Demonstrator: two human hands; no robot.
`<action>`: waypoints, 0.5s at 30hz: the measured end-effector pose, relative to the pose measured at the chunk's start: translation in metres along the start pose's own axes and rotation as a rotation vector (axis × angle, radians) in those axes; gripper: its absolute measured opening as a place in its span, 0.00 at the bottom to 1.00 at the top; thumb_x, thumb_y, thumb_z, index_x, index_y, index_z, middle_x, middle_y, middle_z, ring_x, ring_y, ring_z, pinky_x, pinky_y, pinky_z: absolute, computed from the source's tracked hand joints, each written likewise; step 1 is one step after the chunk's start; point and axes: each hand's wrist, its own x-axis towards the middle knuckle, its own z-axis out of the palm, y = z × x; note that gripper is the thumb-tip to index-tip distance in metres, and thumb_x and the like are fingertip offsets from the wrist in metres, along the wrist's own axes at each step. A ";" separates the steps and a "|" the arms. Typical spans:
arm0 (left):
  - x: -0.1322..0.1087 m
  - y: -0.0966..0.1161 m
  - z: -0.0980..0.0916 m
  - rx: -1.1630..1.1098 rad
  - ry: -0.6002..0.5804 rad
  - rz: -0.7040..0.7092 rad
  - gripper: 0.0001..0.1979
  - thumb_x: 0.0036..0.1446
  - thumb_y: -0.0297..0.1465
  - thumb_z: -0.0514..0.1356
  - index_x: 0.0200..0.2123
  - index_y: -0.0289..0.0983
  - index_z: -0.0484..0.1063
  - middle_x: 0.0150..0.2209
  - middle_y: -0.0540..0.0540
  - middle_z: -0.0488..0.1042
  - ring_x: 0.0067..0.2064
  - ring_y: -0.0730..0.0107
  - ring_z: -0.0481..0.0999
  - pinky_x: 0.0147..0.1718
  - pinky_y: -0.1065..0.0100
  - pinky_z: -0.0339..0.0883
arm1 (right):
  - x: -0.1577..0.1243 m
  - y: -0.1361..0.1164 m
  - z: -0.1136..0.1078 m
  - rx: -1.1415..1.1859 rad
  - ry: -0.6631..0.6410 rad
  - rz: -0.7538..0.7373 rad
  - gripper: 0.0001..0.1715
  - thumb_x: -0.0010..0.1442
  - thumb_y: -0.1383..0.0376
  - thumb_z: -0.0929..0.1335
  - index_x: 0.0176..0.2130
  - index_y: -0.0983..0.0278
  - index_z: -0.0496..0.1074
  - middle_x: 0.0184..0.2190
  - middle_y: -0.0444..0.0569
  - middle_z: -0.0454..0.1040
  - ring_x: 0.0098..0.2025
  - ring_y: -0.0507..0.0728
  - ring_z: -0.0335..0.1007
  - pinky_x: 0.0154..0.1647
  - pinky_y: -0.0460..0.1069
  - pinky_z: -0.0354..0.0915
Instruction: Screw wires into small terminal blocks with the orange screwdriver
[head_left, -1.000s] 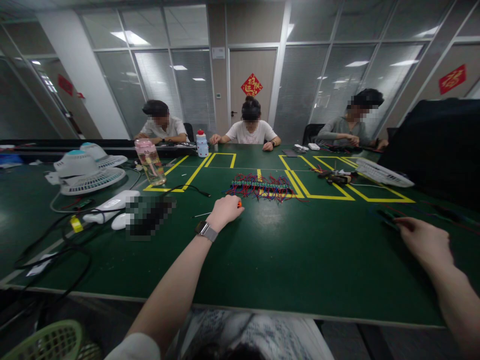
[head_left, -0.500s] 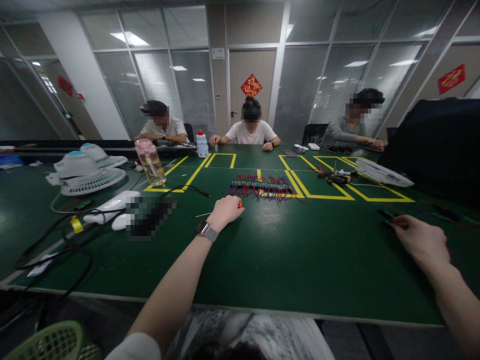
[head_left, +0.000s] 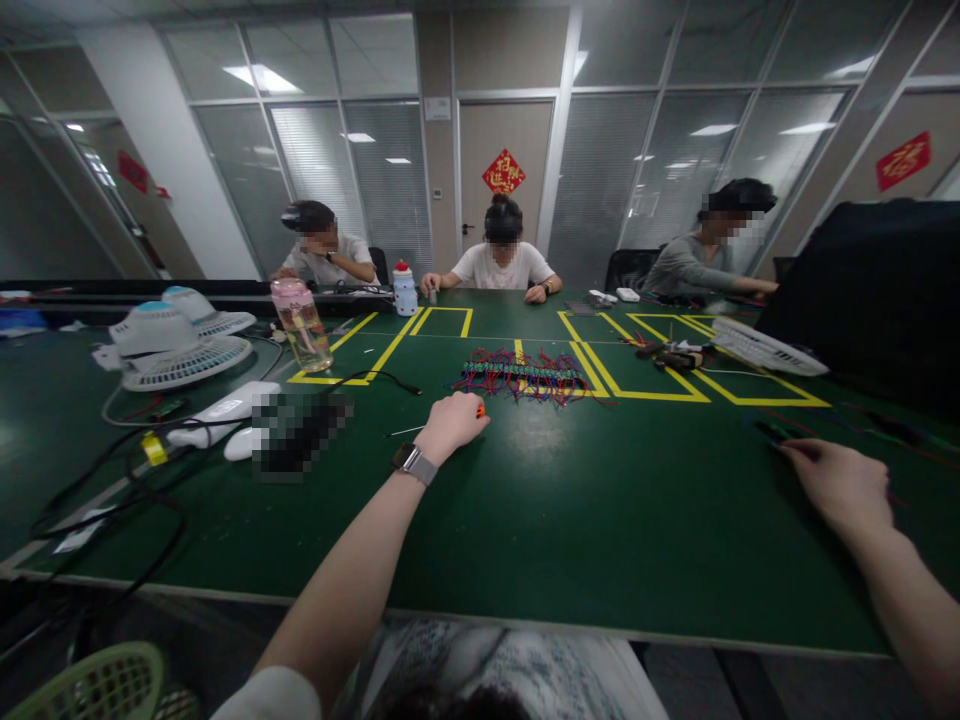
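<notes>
My left hand is closed around a screwdriver. Its thin metal shaft sticks out to the left, and an orange bit of the handle shows past the fingers. Just beyond lies a row of small green circuit boards with many red and blue wires. At the right, my right hand pinches the edge of a small green circuit board with wires, close to the table top; the fingers cover part of it.
On the green table are yellow tape outlines, a pink-lidded bottle, white fans, dark cables and some hand tools. A black screen stands at the right. Several people sit along the far side.
My right hand has shifted slightly left and down with the circuit board. My left hand stays put. The person at the far left has raised a hand to the face.
</notes>
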 end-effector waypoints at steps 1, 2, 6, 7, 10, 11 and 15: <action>0.000 0.000 0.000 0.001 0.002 -0.001 0.16 0.58 0.42 0.54 0.42 0.40 0.73 0.42 0.41 0.76 0.42 0.59 0.77 0.39 0.66 0.68 | 0.000 0.000 0.001 0.002 0.001 -0.003 0.22 0.57 0.57 0.60 0.41 0.65 0.77 0.36 0.59 0.78 0.38 0.67 0.72 0.36 0.55 0.68; 0.000 0.000 0.000 0.002 0.004 -0.001 0.16 0.58 0.42 0.54 0.42 0.40 0.73 0.42 0.40 0.76 0.42 0.59 0.77 0.39 0.66 0.68 | 0.001 0.000 0.001 -0.003 0.002 -0.006 0.22 0.57 0.57 0.60 0.40 0.65 0.77 0.36 0.59 0.78 0.39 0.67 0.72 0.36 0.55 0.67; -0.001 0.001 -0.001 -0.002 0.005 0.000 0.16 0.58 0.41 0.53 0.42 0.40 0.73 0.42 0.41 0.76 0.42 0.59 0.77 0.39 0.66 0.68 | 0.004 0.003 0.004 -0.028 0.002 -0.047 0.21 0.57 0.58 0.60 0.39 0.66 0.77 0.36 0.59 0.77 0.39 0.68 0.72 0.37 0.55 0.67; -0.001 0.001 -0.001 -0.003 0.005 0.000 0.15 0.58 0.41 0.53 0.42 0.39 0.73 0.42 0.40 0.76 0.42 0.59 0.77 0.39 0.66 0.68 | 0.004 0.004 0.005 -0.027 0.007 -0.059 0.21 0.57 0.58 0.60 0.38 0.66 0.77 0.36 0.59 0.77 0.38 0.67 0.72 0.37 0.55 0.67; -0.001 0.001 0.000 -0.005 0.007 0.003 0.15 0.58 0.41 0.54 0.42 0.40 0.73 0.42 0.41 0.76 0.42 0.60 0.77 0.39 0.66 0.68 | 0.005 0.004 0.005 -0.030 0.006 -0.073 0.22 0.58 0.58 0.59 0.39 0.67 0.76 0.36 0.60 0.76 0.37 0.67 0.72 0.34 0.55 0.67; -0.001 0.001 0.000 -0.004 0.009 0.004 0.15 0.58 0.41 0.54 0.42 0.40 0.73 0.42 0.41 0.76 0.42 0.59 0.77 0.39 0.66 0.68 | 0.005 0.004 0.005 -0.038 -0.005 -0.070 0.22 0.58 0.58 0.59 0.39 0.67 0.76 0.37 0.60 0.76 0.37 0.67 0.72 0.33 0.55 0.67; 0.000 0.000 0.001 0.000 0.013 0.006 0.15 0.58 0.41 0.54 0.42 0.39 0.73 0.42 0.40 0.76 0.42 0.58 0.77 0.39 0.65 0.68 | 0.000 -0.003 -0.001 -0.101 -0.047 -0.072 0.23 0.60 0.60 0.58 0.41 0.69 0.75 0.40 0.62 0.74 0.39 0.67 0.72 0.33 0.55 0.67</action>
